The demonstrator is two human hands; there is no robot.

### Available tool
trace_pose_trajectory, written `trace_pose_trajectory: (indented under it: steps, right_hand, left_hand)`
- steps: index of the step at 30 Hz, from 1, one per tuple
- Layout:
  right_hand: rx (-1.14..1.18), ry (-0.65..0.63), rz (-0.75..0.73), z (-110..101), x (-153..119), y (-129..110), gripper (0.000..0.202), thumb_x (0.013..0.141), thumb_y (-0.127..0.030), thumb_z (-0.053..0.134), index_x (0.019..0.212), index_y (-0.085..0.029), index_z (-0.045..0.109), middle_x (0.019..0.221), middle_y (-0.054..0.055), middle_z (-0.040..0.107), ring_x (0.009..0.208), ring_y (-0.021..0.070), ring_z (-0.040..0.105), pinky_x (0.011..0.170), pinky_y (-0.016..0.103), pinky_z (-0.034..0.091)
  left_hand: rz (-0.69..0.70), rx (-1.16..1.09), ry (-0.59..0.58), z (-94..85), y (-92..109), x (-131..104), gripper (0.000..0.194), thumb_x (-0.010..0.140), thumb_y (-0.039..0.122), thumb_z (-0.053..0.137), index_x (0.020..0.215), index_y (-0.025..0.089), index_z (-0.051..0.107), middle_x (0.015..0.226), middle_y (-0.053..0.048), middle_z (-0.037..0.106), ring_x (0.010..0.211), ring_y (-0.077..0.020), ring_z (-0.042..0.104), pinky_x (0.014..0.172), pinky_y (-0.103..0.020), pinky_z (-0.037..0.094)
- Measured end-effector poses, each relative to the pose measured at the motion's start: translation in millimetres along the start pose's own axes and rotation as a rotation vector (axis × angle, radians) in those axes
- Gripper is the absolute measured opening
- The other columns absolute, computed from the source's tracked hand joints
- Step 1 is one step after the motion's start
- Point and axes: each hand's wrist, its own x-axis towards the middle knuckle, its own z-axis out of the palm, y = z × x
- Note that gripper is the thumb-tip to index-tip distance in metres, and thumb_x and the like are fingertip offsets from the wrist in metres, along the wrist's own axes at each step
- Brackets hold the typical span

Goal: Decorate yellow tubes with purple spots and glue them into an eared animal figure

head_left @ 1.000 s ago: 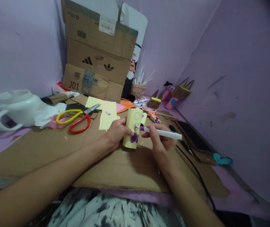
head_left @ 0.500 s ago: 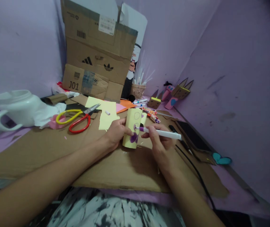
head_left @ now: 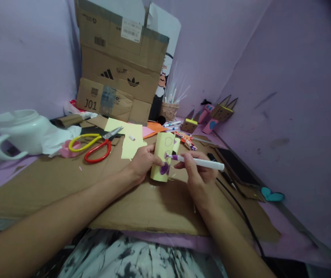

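Observation:
My left hand (head_left: 144, 162) is closed around the left side of a yellow paper tube (head_left: 161, 175), its thumb lying across the front. Drawn circles mark the tube; a lower one is filled in purple and an upper one is only an outline. In my right hand (head_left: 198, 172) is a white marker (head_left: 206, 163) with a purple tip, held like a pen. Its tip touches, or nearly touches, a partly coloured circle midway up the tube. A small white marker cap (head_left: 132, 137) lies on yellow paper (head_left: 130, 150) behind my left hand.
Scissors (head_left: 105, 143) with yellow and red handles lie left of the tube, near a white ceramic pitcher (head_left: 23, 133). A cardboard box (head_left: 119, 58) stands at the back. To the right are a dark tablet-like slab (head_left: 236, 166) and a black cable (head_left: 242, 210). Cardboard (head_left: 119, 216) covers the table.
My right hand and the marker have shifted very slightly to the right. The middle circle shows a little more purple. My left hand stays on the tube.

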Motion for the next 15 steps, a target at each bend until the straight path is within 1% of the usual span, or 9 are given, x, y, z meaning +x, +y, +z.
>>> trace_pose_trajectory:
  steps: [4,11,15]
  right_hand:
    - [0.012,0.001,0.002,0.1,-0.2,0.7,0.017,0.086,-0.034,0.059,0.082,-0.018,0.065,0.063,-0.001,0.067,0.055,0.0139,0.066,0.052,0.024,0.050]
    - [0.009,0.029,-0.024,0.6,0.2,2.6,0.016,0.086,-0.033,0.059,0.082,-0.018,0.065,0.065,-0.001,0.068,0.055,0.0133,0.066,0.053,0.024,0.051]
    - [-0.005,0.013,-0.007,0.3,0.1,1.7,0.017,0.086,-0.034,0.059,0.083,-0.018,0.065,0.064,-0.001,0.068,0.056,0.0136,0.066,0.052,0.023,0.050]
  left_hand:
    - [-0.006,0.008,0.002,-0.6,-0.2,0.3,0.043,0.044,0.001,0.061,0.086,0.012,0.066,0.079,-0.006,0.069,0.073,-0.0222,0.062,0.064,-0.033,0.051]
    - [-0.008,0.007,0.020,0.4,0.8,-0.5,0.040,0.044,0.000,0.061,0.081,0.012,0.066,0.073,-0.004,0.068,0.069,-0.0198,0.061,0.060,-0.030,0.049]
    - [-0.017,0.001,0.024,0.7,0.8,-0.3,0.042,0.043,0.000,0.062,0.083,0.012,0.066,0.074,-0.003,0.068,0.069,-0.0196,0.061,0.060,-0.030,0.050]
